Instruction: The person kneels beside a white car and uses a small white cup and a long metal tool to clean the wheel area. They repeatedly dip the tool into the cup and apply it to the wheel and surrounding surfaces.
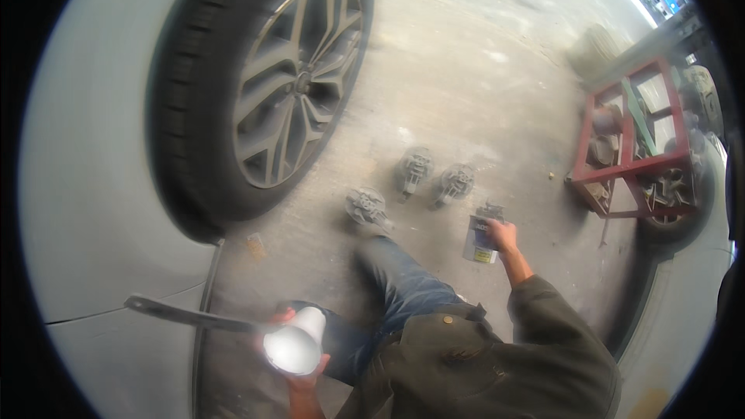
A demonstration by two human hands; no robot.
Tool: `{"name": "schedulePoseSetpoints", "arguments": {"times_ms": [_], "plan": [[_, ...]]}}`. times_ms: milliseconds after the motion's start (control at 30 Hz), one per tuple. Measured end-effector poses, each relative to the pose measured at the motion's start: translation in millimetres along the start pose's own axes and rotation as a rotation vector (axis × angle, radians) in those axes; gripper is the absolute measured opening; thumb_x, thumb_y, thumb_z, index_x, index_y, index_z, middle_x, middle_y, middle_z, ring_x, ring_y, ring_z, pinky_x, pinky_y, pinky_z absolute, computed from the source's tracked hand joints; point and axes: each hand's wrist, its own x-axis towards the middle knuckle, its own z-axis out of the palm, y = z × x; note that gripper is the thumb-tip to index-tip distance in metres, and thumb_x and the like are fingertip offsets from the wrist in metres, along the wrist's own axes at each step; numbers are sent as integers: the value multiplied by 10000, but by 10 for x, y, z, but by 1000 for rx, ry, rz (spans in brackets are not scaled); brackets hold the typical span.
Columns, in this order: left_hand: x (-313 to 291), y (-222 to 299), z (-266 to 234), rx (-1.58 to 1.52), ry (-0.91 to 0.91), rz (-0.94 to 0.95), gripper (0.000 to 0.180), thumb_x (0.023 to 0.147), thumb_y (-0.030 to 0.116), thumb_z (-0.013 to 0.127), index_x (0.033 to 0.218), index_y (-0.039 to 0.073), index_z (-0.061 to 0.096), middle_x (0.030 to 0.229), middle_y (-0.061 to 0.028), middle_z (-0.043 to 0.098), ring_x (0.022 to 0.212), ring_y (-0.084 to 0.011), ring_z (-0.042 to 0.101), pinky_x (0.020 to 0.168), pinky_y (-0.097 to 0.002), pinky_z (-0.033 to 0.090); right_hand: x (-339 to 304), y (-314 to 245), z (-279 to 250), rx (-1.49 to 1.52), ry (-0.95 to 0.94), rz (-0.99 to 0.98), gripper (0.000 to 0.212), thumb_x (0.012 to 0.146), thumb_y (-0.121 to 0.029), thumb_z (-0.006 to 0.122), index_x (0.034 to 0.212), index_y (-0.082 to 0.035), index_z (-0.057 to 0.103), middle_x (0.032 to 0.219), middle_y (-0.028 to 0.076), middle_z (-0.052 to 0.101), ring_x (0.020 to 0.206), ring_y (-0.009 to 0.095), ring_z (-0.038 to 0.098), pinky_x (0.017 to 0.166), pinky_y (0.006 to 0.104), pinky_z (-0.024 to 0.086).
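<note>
My left hand (304,376) is low on the left, with its fingers wrapped round a white cup (293,348). A long dark flat strip (186,315) sticks out leftward from the same hand, across the car panel; where it ends at the cup is hard to see. My right hand (500,234), stretched forward, has its fingers closed at the upper edge of a can-like container (482,244) with a dark blue label and a yellow-green patch. Just behind that hand is a blurred grey object (490,211). Three dusty grey round-headed tools (417,164) lie on the floor ahead.
A car wheel (304,83) and pale body panel (93,209) rise close on my left. To the right stands a red-framed rack cart (667,120) with assorted parts, beside another pale car panel (683,302). My jeans-clad leg (411,271) extends over the concrete floor (481,93).
</note>
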Motion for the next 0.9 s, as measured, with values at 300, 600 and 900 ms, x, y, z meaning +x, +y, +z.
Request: {"name": "schedulePoseSetpoints", "arguments": {"times_ms": [300, 600, 900], "plan": [[190, 224, 304, -89, -137, 35, 958, 640, 230, 952, 1407, 26, 414, 1373, -157, 476, 1275, -281, 496, 1069, -391, 400, -500, -764, 158, -599, -386, -212, 331, 843, -244, 727, 906, 79, 692, 715, 122, 677, 556, 178, 625, 503, 319, 492], [-109, 4, 311, -261, -87, -46, 959, 669, 210, 937, 1430, 30, 382, 1370, -133, 487, 1281, -244, 489, 1080, -376, 389, -333, -402, 163, -946, -175, -665, 639, 772, -519, 741, 801, 117, 687, 718, 302, 663, 711, 452, 687, 654, 492, 527], [-339, -21, 189, -48, 42, 94, 983, 672, 221, 934, 1416, 28, 320, 1292, -154, 547, 1198, -255, 563, 1029, -378, 451, -1303, -1115, 59, -860, -369, -762, 690, 809, -620, 679, 750, 67, 671, 630, 198, 646, 598, 315, 660, 597, 424, 509]]}}
